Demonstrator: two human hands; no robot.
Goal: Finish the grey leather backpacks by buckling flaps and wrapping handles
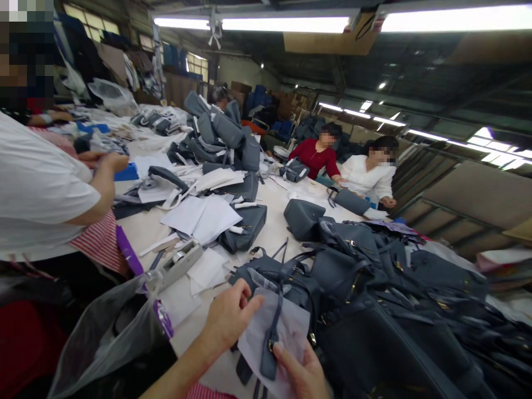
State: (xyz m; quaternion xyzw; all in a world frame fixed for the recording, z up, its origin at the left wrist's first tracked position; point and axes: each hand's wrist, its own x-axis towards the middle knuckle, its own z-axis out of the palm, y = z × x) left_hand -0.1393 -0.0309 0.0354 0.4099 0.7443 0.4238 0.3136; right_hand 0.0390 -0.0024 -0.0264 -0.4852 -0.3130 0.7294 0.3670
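At the front of the table, a sheet of thin white tissue paper lies behind a dark grey-blue bag strap with a small gold buckle. My right hand grips the strap and paper together, its thumb at the buckle. On the paper's left edge, my left hand is closed, fingers curled and thumb lying over the sheet; its fingertips are partly hidden. Just beyond both hands rests a dark grey-blue handbag with thin handles, touching the paper.
Dark handbags pile up on the right. White paper sheets, a tape dispenser and stacked bags occupy the left and middle. A clear plastic bag hangs at the near edge. A co-worker in white stands left; others sit across.
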